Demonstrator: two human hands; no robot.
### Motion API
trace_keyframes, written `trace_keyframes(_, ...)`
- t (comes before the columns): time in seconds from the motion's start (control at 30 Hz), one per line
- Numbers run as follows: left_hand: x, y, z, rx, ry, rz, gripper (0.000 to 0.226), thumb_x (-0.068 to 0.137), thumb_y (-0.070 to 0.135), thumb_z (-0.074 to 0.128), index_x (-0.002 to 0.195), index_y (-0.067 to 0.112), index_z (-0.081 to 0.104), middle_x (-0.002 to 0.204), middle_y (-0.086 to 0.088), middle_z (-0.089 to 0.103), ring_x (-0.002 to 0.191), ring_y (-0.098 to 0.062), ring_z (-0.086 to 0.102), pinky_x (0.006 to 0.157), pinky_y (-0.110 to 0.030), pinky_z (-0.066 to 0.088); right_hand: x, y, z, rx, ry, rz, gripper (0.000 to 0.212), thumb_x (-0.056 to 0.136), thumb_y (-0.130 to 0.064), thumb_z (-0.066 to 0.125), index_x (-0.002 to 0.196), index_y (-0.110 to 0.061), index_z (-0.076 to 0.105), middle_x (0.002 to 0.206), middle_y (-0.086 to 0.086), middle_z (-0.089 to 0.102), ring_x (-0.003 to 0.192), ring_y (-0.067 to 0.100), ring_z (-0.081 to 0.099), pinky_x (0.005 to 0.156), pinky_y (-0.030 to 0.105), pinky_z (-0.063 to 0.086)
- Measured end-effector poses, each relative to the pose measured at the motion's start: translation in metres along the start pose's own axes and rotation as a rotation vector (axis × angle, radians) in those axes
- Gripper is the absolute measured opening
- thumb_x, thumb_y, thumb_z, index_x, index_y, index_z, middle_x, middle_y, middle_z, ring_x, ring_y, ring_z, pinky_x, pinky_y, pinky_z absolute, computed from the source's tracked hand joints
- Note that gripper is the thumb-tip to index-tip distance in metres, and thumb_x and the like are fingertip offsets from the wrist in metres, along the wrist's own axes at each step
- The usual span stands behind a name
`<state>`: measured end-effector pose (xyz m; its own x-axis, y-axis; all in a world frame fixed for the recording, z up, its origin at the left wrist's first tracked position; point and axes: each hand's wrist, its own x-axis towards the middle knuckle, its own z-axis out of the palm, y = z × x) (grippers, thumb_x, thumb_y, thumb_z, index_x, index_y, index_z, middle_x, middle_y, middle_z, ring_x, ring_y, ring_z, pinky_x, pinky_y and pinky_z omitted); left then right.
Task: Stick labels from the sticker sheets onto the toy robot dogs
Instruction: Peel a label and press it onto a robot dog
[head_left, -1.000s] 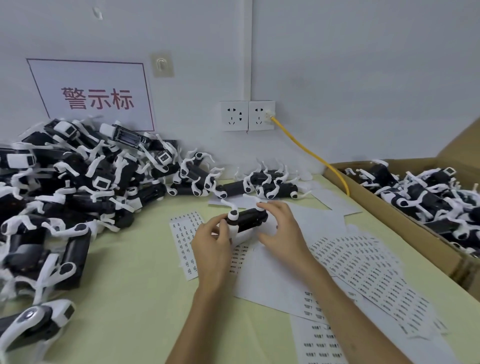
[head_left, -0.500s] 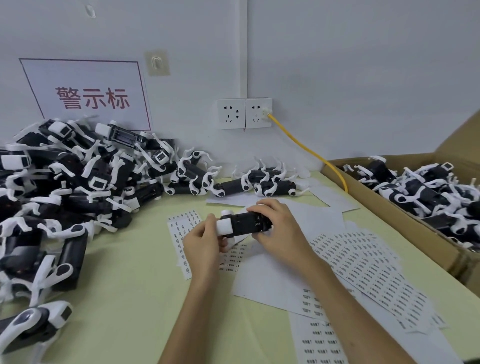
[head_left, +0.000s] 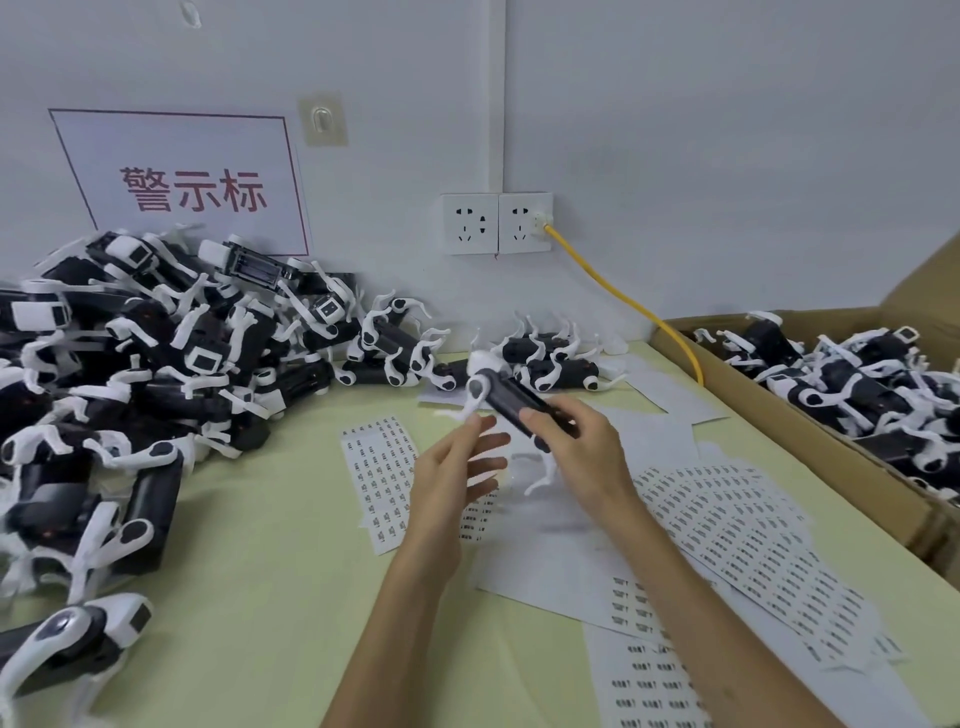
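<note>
Here, toy dog slants up-left.

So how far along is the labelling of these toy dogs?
Done: one sticker sheet is largely bare backing. In hand: the right hand grips one toy dog, left hand open beside it. Left: many labels remain; whether the pile or box holds finished dogs, I cannot tell.

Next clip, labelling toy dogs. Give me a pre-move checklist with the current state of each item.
1. right hand grips the black-and-white toy robot dog, clear of the table: ok.
2. left hand free, fingers spread, holding nothing: ok.
3. Label stuck on the dog: cannot tell, motion blur.
4. white sticker sheet beside the left hand carries printed labels: ok.
5. Bare pale green table next to the pile of toy dogs: ok.
</note>
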<state>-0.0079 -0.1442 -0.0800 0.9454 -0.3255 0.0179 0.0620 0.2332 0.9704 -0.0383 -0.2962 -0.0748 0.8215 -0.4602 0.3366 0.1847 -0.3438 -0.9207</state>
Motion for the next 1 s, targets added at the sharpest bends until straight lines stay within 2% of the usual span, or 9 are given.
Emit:
trace_keyframes(0.13,-0.002,0.002,0.002,-0.071,-0.002,0.000,0.038,0.106,0.043,0.051,0.120,0.015,0.074,0.111,-0.005,0.078,0.092,-0.016,0.075,0.073,-0.024,0.057,-0.007,0.000,0.014,-0.072,-0.153,-0.029,0.012,0.097,-0.035,0.066,0.100,-0.024,0.070,0.091,-0.007,0.072,0.083,0.007,0.067,0.076,0.023,0.049)
trace_keyframes(0.3,-0.003,0.001,-0.001,-0.051,0.009,0.076,0.034,0.108,0.042,0.049,0.123,0.023,0.073,0.113,0.001,0.078,0.098,-0.015,0.076,0.068,-0.023,0.057,-0.016,-0.004,0.022,0.076,-0.343,-0.020,0.026,0.094,-0.044,0.059,0.118,-0.037,0.065,0.106,-0.013,0.072,0.094,0.000,0.066,0.077,0.011,0.049)
trace_keyframes(0.4,-0.004,0.002,-0.003,-0.020,0.001,0.083,0.033,0.107,0.046,0.049,0.121,0.028,0.074,0.112,0.002,0.078,0.098,-0.014,0.076,0.073,-0.027,0.056,-0.015,-0.005,0.021,0.119,-0.324,-0.015,0.025,0.095,-0.034,0.066,0.120,-0.029,0.068,0.106,-0.009,0.074,0.098,0.006,0.069,0.077,0.015,0.051)
trace_keyframes(0.5,-0.004,0.002,-0.003,0.041,-0.037,0.110,0.030,0.107,0.043,0.051,0.117,0.028,0.075,0.109,0.002,0.079,0.098,-0.014,0.075,0.075,-0.027,0.054,-0.011,-0.006,0.019,0.161,-0.241,0.017,0.015,0.094,-0.023,0.073,0.108,-0.019,0.072,0.093,0.002,0.076,0.090,0.015,0.072,0.075,0.028,0.058)
trace_keyframes(0.57,-0.004,0.002,-0.001,0.061,-0.043,0.139,0.028,0.107,0.037,0.053,0.111,0.024,0.077,0.102,0.004,0.079,0.089,-0.006,0.074,0.065,-0.017,0.052,-0.009,-0.007,0.018,0.163,-0.181,0.064,0.013,0.092,-0.029,0.075,0.096,-0.017,0.071,0.080,0.001,0.075,0.077,0.015,0.072,0.074,0.034,0.058)
trace_keyframes(0.7,-0.009,0.002,0.005,0.134,-0.088,0.218,0.030,0.108,0.024,0.052,0.086,0.017,0.071,0.067,0.015,0.066,0.057,0.004,0.057,0.051,-0.008,0.041,-0.006,-0.006,0.015,0.164,-0.107,0.190,0.038,0.091,-0.044,0.073,0.074,-0.013,0.060,0.067,0.001,0.065,0.067,0.018,0.062,0.079,0.052,0.057)
trace_keyframes(0.8,-0.010,0.002,0.008,0.178,-0.117,0.247,0.031,0.109,0.017,0.050,0.086,0.019,0.070,0.061,0.018,0.064,0.051,0.004,0.056,0.051,-0.005,0.041,-0.005,-0.007,0.013,0.182,-0.090,0.245,0.046,0.091,-0.051,0.071,0.065,-0.015,0.055,0.067,0.004,0.058,0.068,0.022,0.059,0.079,0.056,0.058)
trace_keyframes(0.9,-0.010,0.003,0.007,0.173,-0.119,0.240,0.031,0.109,0.022,0.050,0.092,0.015,0.075,0.070,0.013,0.070,0.062,0.002,0.062,0.060,-0.008,0.046,-0.005,-0.009,0.013,0.237,-0.136,0.282,0.062,0.090,-0.056,0.067,0.090,0.007,0.062,0.078,0.010,0.062,0.074,0.025,0.064,0.081,0.055,0.059)
trace_keyframes(1.0,-0.011,0.004,0.007,0.158,-0.102,0.227,0.033,0.109,0.024,0.050,0.098,0.013,0.079,0.083,0.004,0.077,0.074,-0.003,0.068,0.067,-0.012,0.049,-0.006,-0.011,0.010,0.284,-0.184,0.325,0.064,0.091,-0.056,0.065,0.109,0.006,0.066,0.094,0.021,0.070,0.083,0.035,0.071,0.080,0.050,0.061)
